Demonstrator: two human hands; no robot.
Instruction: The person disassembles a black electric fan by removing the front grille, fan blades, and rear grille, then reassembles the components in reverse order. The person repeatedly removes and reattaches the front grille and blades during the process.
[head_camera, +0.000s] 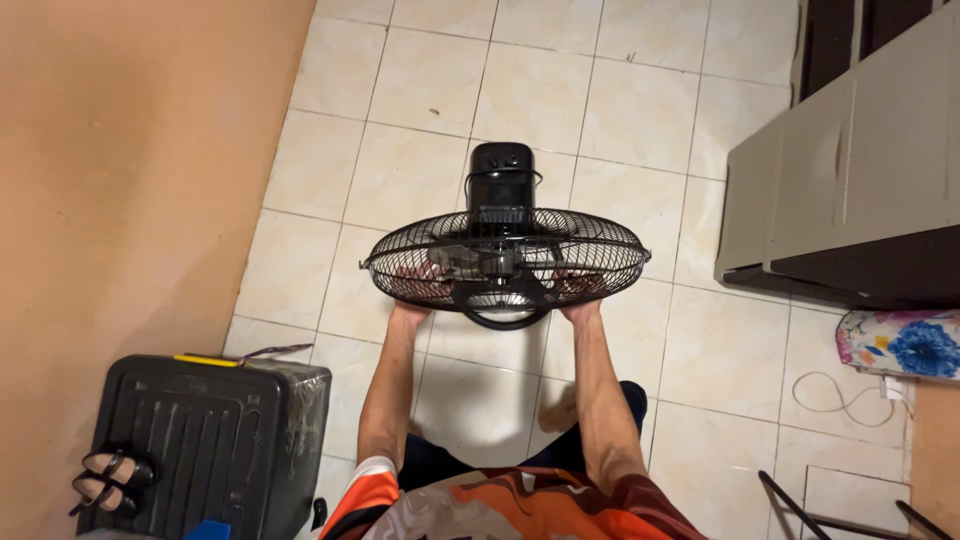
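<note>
floor tiles (520, 90) spread pale under everything, with a grey cabinet (850, 170) to the right of the fan and a black ribbed case (200, 440) down to its left. the black fan (505, 262) is held out level over the tiles, cage tipped flat, probably to balance its weight. the left hand (418, 288) and right hand (578, 290) each curl closed around the cage's near rim.

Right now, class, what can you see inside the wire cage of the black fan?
Inside the wire cage sit dark fan blades around a centre hub. Through the mesh both hands show, left hand and right hand, each grip on the cage; their fingers are partly covered.
</note>
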